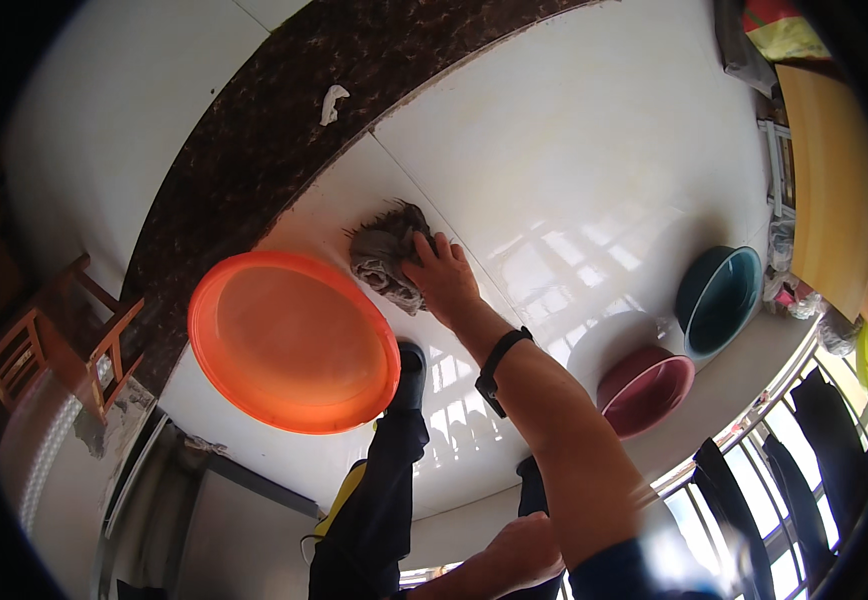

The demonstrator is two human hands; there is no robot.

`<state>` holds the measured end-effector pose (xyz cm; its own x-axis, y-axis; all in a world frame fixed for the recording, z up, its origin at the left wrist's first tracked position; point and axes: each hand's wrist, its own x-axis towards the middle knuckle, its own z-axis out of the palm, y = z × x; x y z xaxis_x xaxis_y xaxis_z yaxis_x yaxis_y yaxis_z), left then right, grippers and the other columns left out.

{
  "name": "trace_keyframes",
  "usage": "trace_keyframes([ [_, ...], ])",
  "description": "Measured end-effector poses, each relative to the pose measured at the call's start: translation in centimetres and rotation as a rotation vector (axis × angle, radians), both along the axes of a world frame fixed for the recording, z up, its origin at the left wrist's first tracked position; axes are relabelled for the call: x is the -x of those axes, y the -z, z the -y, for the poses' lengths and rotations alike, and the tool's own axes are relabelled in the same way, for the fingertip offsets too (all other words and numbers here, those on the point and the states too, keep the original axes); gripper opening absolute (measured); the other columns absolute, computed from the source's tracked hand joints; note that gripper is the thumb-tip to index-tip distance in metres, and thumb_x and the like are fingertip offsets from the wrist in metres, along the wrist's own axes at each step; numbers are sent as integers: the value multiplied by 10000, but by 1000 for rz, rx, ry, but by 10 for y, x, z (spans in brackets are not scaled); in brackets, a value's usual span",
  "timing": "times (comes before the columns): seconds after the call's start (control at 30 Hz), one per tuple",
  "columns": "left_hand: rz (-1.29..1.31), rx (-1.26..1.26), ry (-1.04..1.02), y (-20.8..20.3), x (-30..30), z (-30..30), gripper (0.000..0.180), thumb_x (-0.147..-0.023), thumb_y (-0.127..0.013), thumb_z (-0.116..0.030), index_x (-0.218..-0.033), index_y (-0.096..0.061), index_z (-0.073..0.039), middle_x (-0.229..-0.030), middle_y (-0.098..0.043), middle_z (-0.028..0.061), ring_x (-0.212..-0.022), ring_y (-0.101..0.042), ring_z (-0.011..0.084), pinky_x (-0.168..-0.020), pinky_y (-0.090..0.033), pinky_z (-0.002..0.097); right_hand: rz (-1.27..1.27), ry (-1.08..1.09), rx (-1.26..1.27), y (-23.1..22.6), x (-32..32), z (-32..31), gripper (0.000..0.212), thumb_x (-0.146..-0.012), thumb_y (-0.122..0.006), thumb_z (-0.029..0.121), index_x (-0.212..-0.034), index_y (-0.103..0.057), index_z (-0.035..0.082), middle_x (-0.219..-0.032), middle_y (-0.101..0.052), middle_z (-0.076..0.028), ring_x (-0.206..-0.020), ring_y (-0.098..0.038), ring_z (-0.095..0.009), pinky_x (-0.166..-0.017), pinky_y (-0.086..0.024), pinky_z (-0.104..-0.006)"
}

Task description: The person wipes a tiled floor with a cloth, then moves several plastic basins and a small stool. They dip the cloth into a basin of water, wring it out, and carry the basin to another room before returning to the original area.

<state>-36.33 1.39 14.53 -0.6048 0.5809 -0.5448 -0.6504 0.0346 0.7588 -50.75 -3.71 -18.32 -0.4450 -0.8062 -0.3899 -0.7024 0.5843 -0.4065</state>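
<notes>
My right hand (444,285) is out in front of me on a crumpled grey rag (386,262), palm down, with the thumb and fingers bent over its right side. They touch the cloth, but I cannot tell whether they close on it or only press it. My left hand (526,550) is near me, low by my right leg, and looks curled; its fingers are mostly turned from view, so I cannot say whether it holds anything.

The rag lies bunched on the white tiled floor (544,180), its dark, ragged edge facing the far side. It sits just beyond the right part of the orange basin (204,340), apart from its rim, and just to the right of the dark brown strip (244,140) that curves across the floor. A small white scrap (332,105) lies on that strip, farther off. Over to the right, well apart from my hand, stand a teal basin (692,290) and, nearer to me, a maroon one.

I judge this to be the wiping step, with the rag down on the tile beside the strip's edge. As I read it, the next move calls for firm, even pressure through flat fingers, drawing the bunched cloth along that edge while keeping clear of the orange basin's rim, since a knock could spill whatever it holds.
</notes>
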Motion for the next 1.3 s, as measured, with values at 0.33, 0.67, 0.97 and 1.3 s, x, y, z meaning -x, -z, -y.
trace_keyframes([
  [0.33, 75, 1, 55, -11, 27, 13, 251, -962, -686, -188, -1119, -628, -2, -797, -718, 184, -795, -704, 371, -702, -559, 491, -320, 458, -293, 20, 108, -125, 287, -916, -653, 243, -1184, -650, 140, -1185, -647, -142, -1080, -648, -382, -866, -550, -483],
  [0.67, 77, -9, 253, -14, 6, -25, 260, -955, -669, -179, -1158, -626, -22, -879, -714, 168, -888, -697, 345, -767, -565, 472, -24, 698, -396, 10, 46, -93, 348, -922, -657, 212, -1251, -565, 148, -1111, -660, -236, -1037, -681, -448, -875, -556, -552],
  [0.97, -138, 82, -232, -3, -62, -58, 271, -935, -645, -194, -1184, -659, -86, -1149, -689, 155, -1098, -658, 354, -884, -557, 448, 21, 231, -210, 3, -80, 9, 373, -896, -649, 181, -1263, -637, 244, -1092, -624, -147, -996, -667, -340, -845, -521, -451],
  [1.3, -142, 11, -301, -13, -47, -43, 345, -949, -635, -216, -1272, -638, -95, -1256, -662, 152, -1175, -629, 335, -982, -520, 435, 520, 671, -258, -1, -42, 47, 403, -867, -649, 224, -1260, -619, 140, -1088, -735, -214, -1068, -694, -417, -913, -555, -516],
])
